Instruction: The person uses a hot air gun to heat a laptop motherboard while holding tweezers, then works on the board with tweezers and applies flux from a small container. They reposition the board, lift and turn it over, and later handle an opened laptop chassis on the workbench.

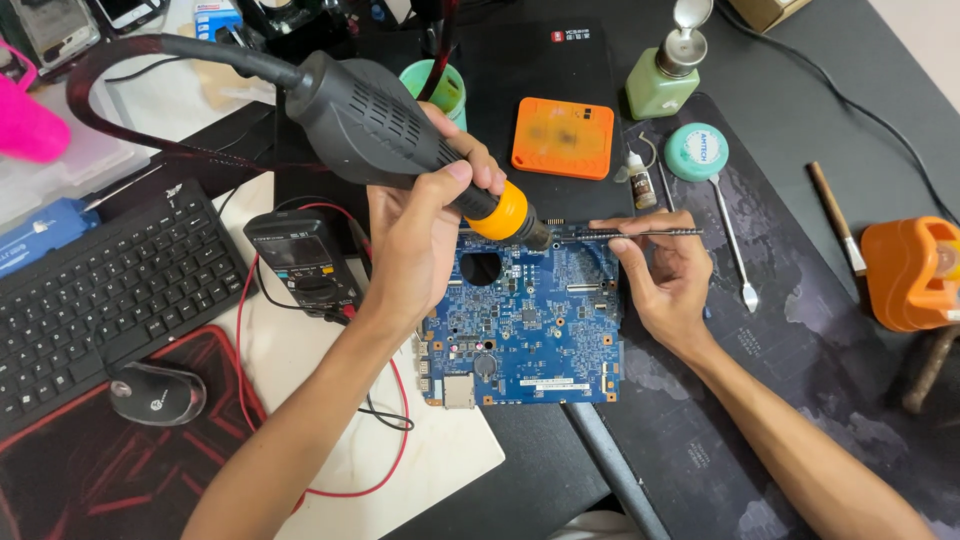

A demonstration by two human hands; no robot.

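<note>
Left hand (425,235) grips a hot-air gun (380,125) over the blue circuit board (525,325); right hand (665,275) pinches tweezers (640,233).

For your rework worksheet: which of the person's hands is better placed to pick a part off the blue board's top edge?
The right hand: it holds tweezers whose tips lie at the circuit board's top edge. The left hand grips the hot-air gun.

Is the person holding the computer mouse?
No, the mouse lies alone by the keyboard; the left hand grips a hot-air gun and the right hand holds tweezers.
</note>
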